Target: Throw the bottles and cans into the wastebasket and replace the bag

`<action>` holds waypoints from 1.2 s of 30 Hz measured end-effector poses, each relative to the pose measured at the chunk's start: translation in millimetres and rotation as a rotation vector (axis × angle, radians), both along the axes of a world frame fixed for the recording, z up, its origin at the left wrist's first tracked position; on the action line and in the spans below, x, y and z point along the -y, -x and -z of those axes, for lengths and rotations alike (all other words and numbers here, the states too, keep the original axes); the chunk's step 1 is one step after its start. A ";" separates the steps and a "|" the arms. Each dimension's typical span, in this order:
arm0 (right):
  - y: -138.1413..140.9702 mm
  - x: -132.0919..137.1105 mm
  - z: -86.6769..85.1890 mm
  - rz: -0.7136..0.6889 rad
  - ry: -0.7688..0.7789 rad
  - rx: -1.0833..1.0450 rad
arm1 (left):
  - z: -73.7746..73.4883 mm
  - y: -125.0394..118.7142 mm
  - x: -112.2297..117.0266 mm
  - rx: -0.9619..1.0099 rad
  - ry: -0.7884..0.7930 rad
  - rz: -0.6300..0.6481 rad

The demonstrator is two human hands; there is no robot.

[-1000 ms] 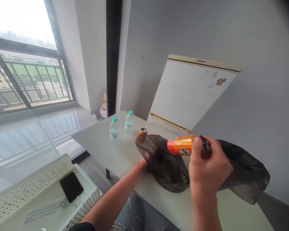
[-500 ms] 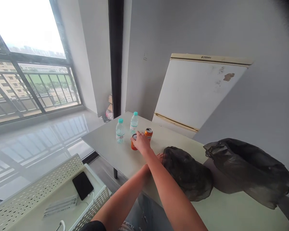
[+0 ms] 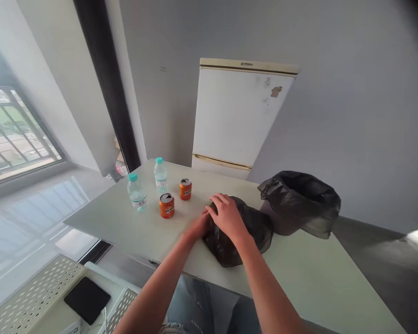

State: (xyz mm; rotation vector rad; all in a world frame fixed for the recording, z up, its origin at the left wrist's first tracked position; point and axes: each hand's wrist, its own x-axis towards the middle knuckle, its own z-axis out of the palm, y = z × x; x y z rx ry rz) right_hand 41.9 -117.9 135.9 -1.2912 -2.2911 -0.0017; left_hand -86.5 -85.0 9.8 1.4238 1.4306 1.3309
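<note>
A crumpled black plastic bag (image 3: 256, 225) lies on the table in front of me. My left hand (image 3: 199, 225) grips its left end, with fingertips partly hidden behind the bag and the other hand. Over the bag's upper left edge, my right hand (image 3: 227, 214) has its fingers curled on the plastic. To the left stand two orange drink cans, the nearer can (image 3: 166, 206) and the farther can (image 3: 186, 189); both tops look opened. Beyond them are two clear bottles with teal caps, a nearer bottle (image 3: 137, 195) and a farther bottle (image 3: 160, 176).
A bin lined with a black bag (image 3: 303, 199) stands at the right on the pale table (image 3: 320, 273). Behind the table is a white fridge (image 3: 233, 111). A perforated white cart (image 3: 38, 297) at lower left carries a dark tablet (image 3: 87, 299) with a cable.
My right hand has let go of the nearer can and moved right onto the black bag. The can stays upright on the table. My view has turned to the right.
</note>
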 end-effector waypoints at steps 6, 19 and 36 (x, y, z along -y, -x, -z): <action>-127.0 40.0 35.3 0.241 0.298 0.192 | 2.0 11.1 -6.7 -0.308 -0.291 0.371; -192.8 98.6 86.1 0.260 0.296 -0.002 | 3.0 16.8 -9.0 -0.155 -0.306 0.286; -187.2 112.4 135.4 0.317 0.163 0.152 | -24.0 4.1 97.5 -0.771 -0.355 0.420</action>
